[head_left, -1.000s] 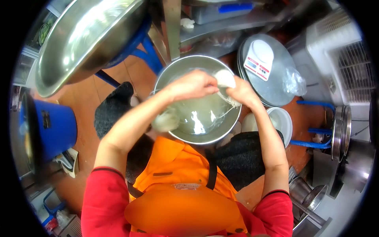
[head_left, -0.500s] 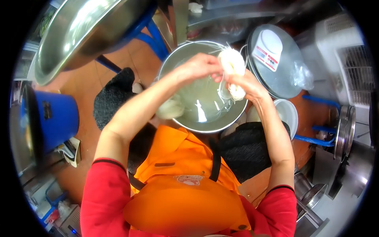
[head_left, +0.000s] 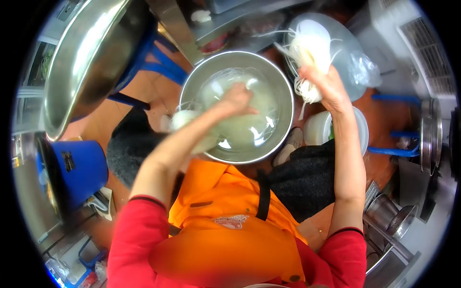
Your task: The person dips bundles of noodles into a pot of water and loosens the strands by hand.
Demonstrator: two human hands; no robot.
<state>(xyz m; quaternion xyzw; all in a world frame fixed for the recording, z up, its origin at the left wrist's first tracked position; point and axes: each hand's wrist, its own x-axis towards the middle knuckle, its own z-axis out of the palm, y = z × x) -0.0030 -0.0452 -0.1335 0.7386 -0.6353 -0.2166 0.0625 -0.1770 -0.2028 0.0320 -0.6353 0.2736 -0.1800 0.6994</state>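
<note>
My right hand (head_left: 329,89) is closed around a bundle of thin white noodles (head_left: 309,55), with loose strands sticking out on both sides. It is raised beyond the right rim of a large metal pot (head_left: 288,91), in front of a white kitchen scale (head_left: 314,28) that the noodles partly cover. Over the cloudy water (head_left: 211,108) in the pot, my left hand (head_left: 237,100) reaches down with thumb apart from its fingers; the fingertips are hard to make out. Strands show in the water. A pale, blurred bundle (head_left: 185,120) sits at the pot's left rim.
The scale rests on a round grey lid (head_left: 353,45) beside a clear plastic bag (head_left: 365,69). A white bucket (head_left: 361,132) stands right of the pot. At upper left leans a big metal bowl (head_left: 79,62), above a blue bin (head_left: 79,165).
My right hand has carried the noodle bundle from over the pot to the scale, up and right. My left hand has left the bundle and moved down over the water.
</note>
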